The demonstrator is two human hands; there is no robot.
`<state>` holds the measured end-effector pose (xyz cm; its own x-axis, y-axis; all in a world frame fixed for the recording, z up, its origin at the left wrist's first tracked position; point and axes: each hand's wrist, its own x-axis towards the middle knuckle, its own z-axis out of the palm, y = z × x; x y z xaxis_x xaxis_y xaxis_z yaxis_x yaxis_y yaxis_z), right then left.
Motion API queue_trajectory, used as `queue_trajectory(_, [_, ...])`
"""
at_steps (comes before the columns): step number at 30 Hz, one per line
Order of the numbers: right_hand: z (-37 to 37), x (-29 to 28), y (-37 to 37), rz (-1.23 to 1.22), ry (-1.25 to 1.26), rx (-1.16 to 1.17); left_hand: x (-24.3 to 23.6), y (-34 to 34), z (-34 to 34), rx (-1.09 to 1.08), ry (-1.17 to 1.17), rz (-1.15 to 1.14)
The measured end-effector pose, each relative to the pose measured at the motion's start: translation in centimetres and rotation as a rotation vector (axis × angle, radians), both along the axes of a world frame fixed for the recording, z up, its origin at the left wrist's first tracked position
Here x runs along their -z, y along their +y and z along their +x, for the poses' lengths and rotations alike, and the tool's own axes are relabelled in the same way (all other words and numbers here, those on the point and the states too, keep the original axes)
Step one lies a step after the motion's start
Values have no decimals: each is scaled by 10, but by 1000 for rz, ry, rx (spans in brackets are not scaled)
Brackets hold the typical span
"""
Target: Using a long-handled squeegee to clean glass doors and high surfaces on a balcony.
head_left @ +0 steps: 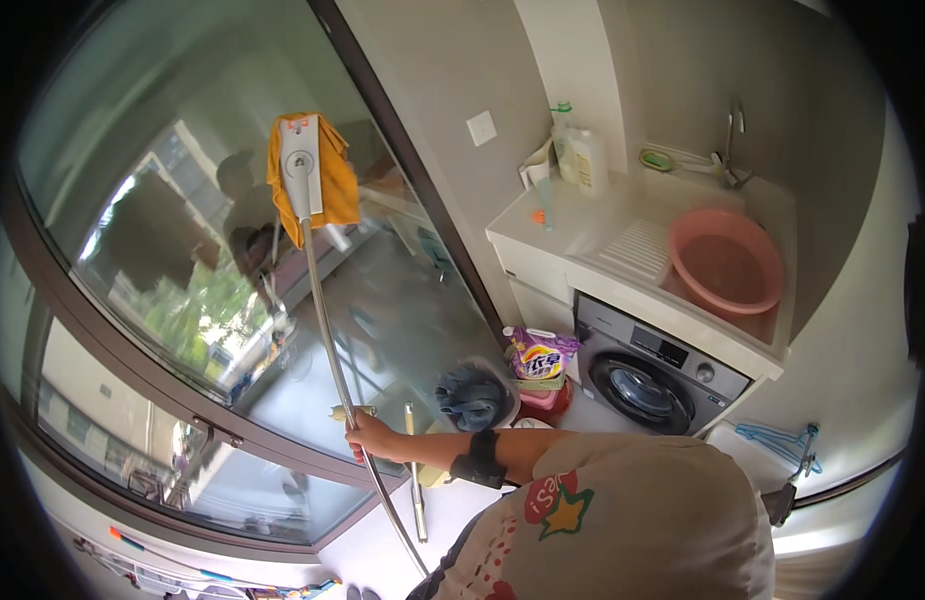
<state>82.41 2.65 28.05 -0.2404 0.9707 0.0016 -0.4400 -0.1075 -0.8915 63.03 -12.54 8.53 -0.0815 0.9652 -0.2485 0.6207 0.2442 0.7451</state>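
Note:
My right hand [373, 438] is closed around the metal pole of a flat mop [325, 325]. The mop is raised, its white head pointing up and its pole running down past my hand toward the lower edge. An orange-yellow cloth [334, 190] is wrapped about the head, which lies against or very near the large glass pane [152, 230]. A dark band [479, 458] circles my right forearm. My left hand does not show. Just beside my right hand stands a second pale pole [418, 490].
Right of the glass, a white sink counter [572, 235] carries a pink basin [727, 262] and white bottles [586, 160]. Below it sits a grey washing machine [637, 375]. A tub of dark clothes [472, 395] and a purple detergent bag [537, 352] stand on the floor. Blue hangers [777, 440] hang at right.

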Motion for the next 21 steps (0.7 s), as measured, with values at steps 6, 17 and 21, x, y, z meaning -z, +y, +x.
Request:
queue_trajectory(6, [3,-2,-37,20,113,-27,9,-10,4,1,-21,-9])
queue_trajectory(17, [72,0,-67,167,131,101,30,-4,54,27,-29,-70])
queue_trajectory(21, [112,3,-46,161,228,143,41,4,83,9,-29,-118])
